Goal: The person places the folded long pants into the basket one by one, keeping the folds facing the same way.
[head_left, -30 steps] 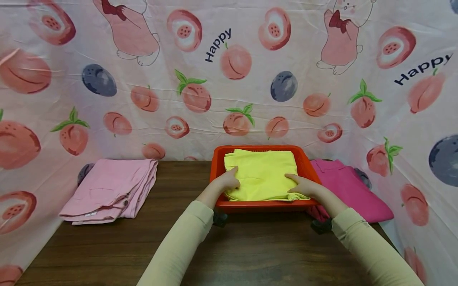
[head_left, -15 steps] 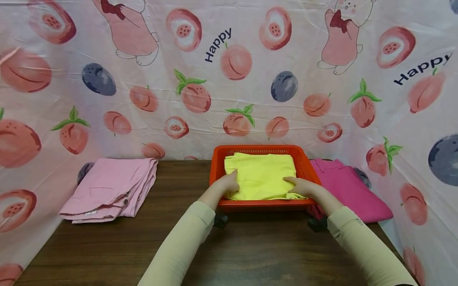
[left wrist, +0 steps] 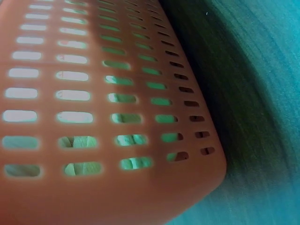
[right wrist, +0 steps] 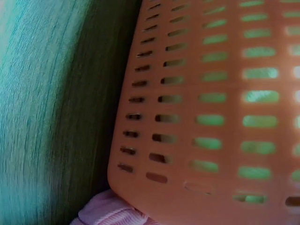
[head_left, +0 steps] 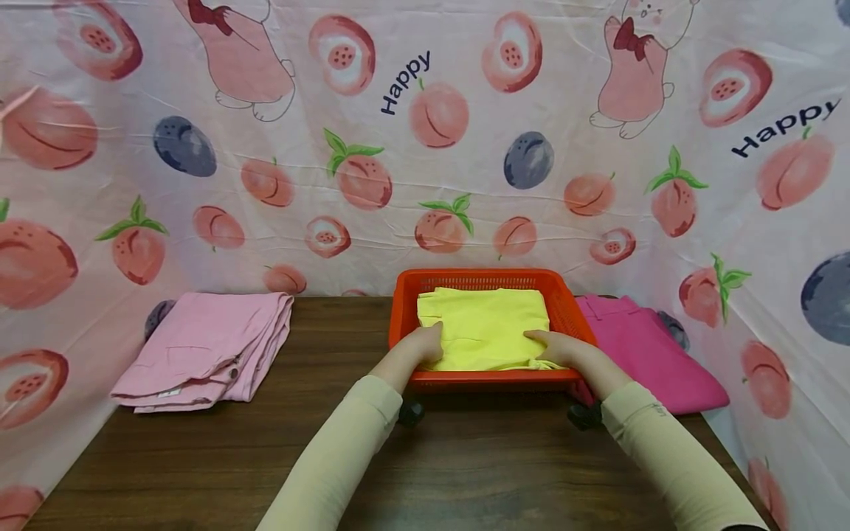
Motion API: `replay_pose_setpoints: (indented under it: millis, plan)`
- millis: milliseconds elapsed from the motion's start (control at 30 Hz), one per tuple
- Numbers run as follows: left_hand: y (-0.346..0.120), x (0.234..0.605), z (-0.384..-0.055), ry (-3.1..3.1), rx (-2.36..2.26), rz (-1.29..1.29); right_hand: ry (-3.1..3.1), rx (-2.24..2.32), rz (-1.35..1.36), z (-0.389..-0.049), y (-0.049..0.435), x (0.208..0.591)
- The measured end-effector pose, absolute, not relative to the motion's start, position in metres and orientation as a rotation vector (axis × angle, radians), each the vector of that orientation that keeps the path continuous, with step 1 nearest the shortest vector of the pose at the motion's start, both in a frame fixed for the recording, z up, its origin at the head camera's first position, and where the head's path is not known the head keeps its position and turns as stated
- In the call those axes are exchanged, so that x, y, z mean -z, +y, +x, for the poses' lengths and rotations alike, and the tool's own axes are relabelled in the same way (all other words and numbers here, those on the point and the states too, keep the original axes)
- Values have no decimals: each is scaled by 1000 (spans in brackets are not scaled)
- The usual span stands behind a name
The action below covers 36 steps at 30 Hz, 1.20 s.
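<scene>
We see left hand (head_left: pixel 423 345) and right hand (head_left: pixel 564 349) gripping yellow garment (head_left: pixel 488 329) inside red basket (head_left: pixel 491 377). It partly hides magenta garment (head_left: pixel 654 358); both grips' undersides are hidden.

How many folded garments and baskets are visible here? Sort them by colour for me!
Orange-red basket: 1
Yellow folded garment, inside the basket: 1
Pale pink folded garment: 1
Bright pink folded garment: 1
Total visible: 4
</scene>
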<state>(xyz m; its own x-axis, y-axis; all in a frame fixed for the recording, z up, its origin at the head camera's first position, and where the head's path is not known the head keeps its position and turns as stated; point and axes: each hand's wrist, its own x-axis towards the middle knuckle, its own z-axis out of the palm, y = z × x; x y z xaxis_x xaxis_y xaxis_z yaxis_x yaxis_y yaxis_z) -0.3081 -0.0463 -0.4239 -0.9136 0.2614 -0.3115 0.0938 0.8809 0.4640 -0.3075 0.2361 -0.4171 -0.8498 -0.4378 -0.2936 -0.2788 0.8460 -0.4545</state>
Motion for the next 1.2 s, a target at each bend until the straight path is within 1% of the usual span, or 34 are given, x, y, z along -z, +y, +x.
replay_pose_setpoints:
  millis: [333, 467, 667, 867, 1033, 1200]
  plan:
    - [-42, 427, -308, 2715, -594, 214, 2749, 431, -498, -303, 231, 418]
    - [-41, 427, -306, 2755, -631, 175, 2861, 357, -554, -302, 229, 418]
    - [-43, 425, -300, 2789, -615, 267, 2985, 285, -655, -301, 229, 417]
    - [-44, 425, -297, 2791, -448, 367, 2920, 329, -740, -301, 229, 418]
    - [-43, 427, -300, 2792, -271, 414, 2800, 362, -693, -303, 231, 416]
    - [-41, 427, -301, 2767, -173, 409, 2679, 388, -678, -309, 232, 419]
